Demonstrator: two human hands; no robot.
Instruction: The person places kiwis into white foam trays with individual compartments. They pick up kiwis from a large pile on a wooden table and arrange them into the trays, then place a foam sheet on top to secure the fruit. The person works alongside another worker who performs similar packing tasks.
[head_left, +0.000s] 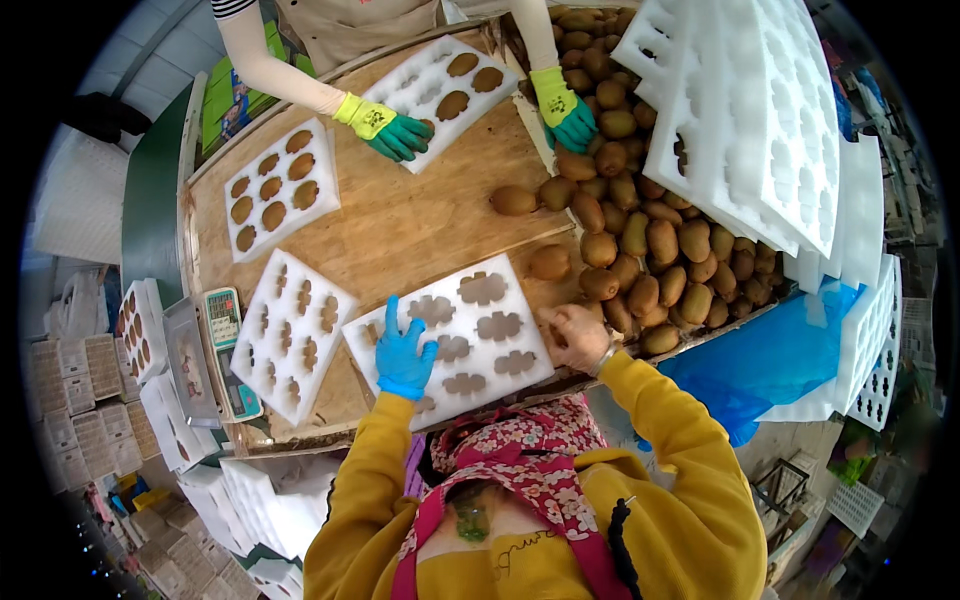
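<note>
My left hand (406, 358), in a blue glove, rests over the left part of a white foam tray (480, 319) with its fingers apart. The tray lies at the table's front edge, and its visible cut-outs hold no fruit. My bare right hand (576, 337) is at that tray's right edge, beside the heap of kiwifruit (664, 240). Its fingers are curled, and whether a fruit is inside them is hidden. One loose kiwifruit (550, 262) lies just beyond the tray's right corner. Another foam tray (292, 337), its cut-outs without fruit, sits to the left.
Across the wooden table (420, 217), a co-worker's gloved hands (394, 135) touch a partly filled foam tray (491, 60) and the heap. A filled tray (271, 187) lies far left. A scale (232, 352) stands at the left edge; stacked foam trays (750, 127) rise at right.
</note>
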